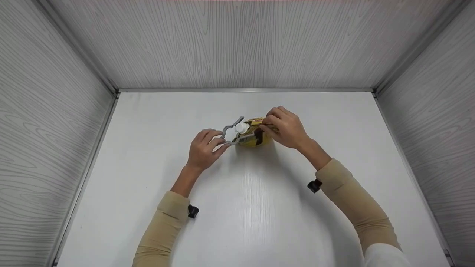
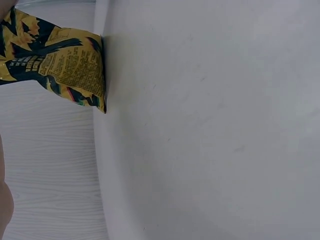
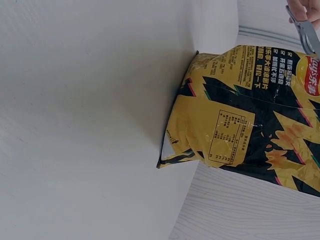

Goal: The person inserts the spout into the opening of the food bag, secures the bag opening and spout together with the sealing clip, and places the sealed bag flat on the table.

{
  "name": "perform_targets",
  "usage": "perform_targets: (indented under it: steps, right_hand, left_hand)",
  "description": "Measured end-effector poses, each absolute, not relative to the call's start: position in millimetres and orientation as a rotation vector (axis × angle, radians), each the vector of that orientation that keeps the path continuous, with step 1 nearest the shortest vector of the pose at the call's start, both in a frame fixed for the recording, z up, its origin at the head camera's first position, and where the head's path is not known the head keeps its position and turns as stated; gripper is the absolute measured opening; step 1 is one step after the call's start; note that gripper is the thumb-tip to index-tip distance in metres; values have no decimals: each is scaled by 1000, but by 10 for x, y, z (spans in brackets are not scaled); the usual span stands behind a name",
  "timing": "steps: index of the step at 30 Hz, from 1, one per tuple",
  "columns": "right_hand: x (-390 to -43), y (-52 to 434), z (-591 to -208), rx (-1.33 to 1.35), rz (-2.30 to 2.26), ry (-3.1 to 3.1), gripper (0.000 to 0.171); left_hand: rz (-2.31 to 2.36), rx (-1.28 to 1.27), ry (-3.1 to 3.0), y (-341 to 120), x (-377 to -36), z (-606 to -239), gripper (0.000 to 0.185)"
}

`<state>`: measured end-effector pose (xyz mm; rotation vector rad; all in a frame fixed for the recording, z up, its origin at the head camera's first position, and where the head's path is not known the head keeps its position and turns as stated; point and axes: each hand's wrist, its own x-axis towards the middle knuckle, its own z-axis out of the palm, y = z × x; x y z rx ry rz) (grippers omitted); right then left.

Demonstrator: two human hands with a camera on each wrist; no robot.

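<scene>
A yellow and black chip bag [image 1: 256, 135] stands upright on the white table [image 1: 241, 215], seen also in the left wrist view [image 2: 55, 65] and the right wrist view [image 3: 250, 125]. My right hand [image 1: 270, 125] pinches the bag's folded top from the right. My left hand [image 1: 218, 142] grips the handles of a grey and white bag clip [image 1: 234, 130]. The clip's arms are spread, and they reach the left end of the bag's top. A grey tip of the clip [image 3: 302, 25] shows at the upper right of the right wrist view, below a finger.
Grey wood-grain walls [image 1: 237, 48] close the table in at the back and on both sides, with a metal strip [image 1: 245, 90] along the back edge. Black wrist cameras [image 1: 193, 211] [image 1: 314, 185] sit at both beige sleeves.
</scene>
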<state>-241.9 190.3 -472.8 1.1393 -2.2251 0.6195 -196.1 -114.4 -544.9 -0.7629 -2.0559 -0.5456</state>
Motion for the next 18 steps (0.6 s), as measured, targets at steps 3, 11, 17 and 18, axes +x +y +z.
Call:
perform_targets:
  steps: [3, 11, 17, 18]
  right_hand:
    - [-2415, 1904, -4730, 1134, 611, -2239, 13]
    - [-2415, 1903, -4730, 1134, 608, -2241, 13]
    - [-2412, 1908, -4732, 1127, 586, -2256, 16]
    - [-2413, 1908, -4732, 1127, 580, -2259, 16]
  left_hand:
    - [-548, -754, -2047, -1127, -1970, -5466, 25]
    - [-532, -754, -2041, -1090, -1988, -5451, 26]
    - [-537, -764, -2033, -1063, -2000, -5442, 25]
    - [-536, -765, -2032, -1058, -2003, -5443, 25]
